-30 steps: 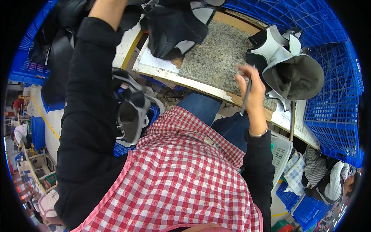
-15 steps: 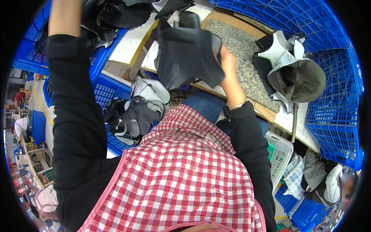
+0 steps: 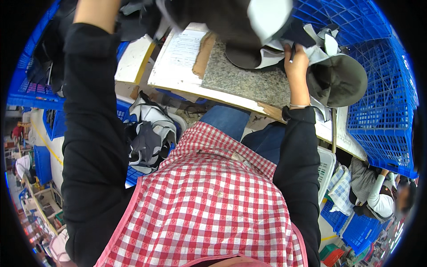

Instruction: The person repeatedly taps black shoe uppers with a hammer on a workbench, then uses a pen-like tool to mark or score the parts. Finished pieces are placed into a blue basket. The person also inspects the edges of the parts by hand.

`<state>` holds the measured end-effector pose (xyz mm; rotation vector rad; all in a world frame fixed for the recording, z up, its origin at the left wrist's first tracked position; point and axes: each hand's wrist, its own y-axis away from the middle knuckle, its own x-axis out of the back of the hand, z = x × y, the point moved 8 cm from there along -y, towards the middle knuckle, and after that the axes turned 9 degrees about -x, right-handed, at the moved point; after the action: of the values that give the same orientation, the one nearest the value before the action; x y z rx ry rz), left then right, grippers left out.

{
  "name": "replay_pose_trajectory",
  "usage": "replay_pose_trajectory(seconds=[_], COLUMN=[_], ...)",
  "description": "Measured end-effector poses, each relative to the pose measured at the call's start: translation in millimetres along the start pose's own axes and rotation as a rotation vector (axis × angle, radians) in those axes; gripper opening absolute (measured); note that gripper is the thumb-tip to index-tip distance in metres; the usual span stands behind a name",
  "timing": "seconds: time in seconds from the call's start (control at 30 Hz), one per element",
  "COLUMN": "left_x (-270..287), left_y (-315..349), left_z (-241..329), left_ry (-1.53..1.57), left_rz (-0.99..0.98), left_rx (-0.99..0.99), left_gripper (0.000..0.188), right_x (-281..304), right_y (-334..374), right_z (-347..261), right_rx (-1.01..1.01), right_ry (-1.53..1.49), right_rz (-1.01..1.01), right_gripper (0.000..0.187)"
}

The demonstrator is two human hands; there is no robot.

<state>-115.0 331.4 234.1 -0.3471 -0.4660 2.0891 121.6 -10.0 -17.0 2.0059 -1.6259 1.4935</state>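
My left hand [image 3: 98, 13] reaches up past the upper left edge, blurred; only the bare wrist shows, and its fingers are out of the picture. My right hand [image 3: 296, 62] is over the right part of the bench, fingers closed on a dark and light-grey shoe upper [image 3: 270, 57]. A large dark piece with a white patch [image 3: 213, 18] is smeared by motion above it and cut off by the top edge; what holds it is unclear. Just right of my right hand, another shoe upper [image 3: 338, 80] with a rounded dark opening lies on the bench.
A speckled stone slab [image 3: 244, 84] and a written paper sheet [image 3: 180, 53] lie on the bench. Blue crates [image 3: 378, 120] stand at the right. A heap of grey and black pieces [image 3: 153, 129] fills a low blue crate, left of my knees. A co-worker [image 3: 378, 200] is at lower right.
My right hand has moved right from the bench's front edge, where it held a black upper, to beside the rounded upper. The paper sheet has come into sight. My left arm has shifted slightly right.
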Motion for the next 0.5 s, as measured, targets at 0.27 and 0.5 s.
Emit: replay_pose_trajectory(seconds=[0.27,0.5], left_x=[-88,-226], left_y=[51,210], left_z=[-139,-191], left_ry=[-1.574,-0.884], left_rz=[0.038,-0.701], left_rx=[-0.588,-0.527], left_gripper=[0.01,0.037], right_x=[2,-7], right_y=[-7,-15], right_z=[39,41], right_rx=[-0.107,0.19], right_ry=[-0.793,-0.729], right_rz=[-0.538,-0.582], right_gripper=[0.02,0.034])
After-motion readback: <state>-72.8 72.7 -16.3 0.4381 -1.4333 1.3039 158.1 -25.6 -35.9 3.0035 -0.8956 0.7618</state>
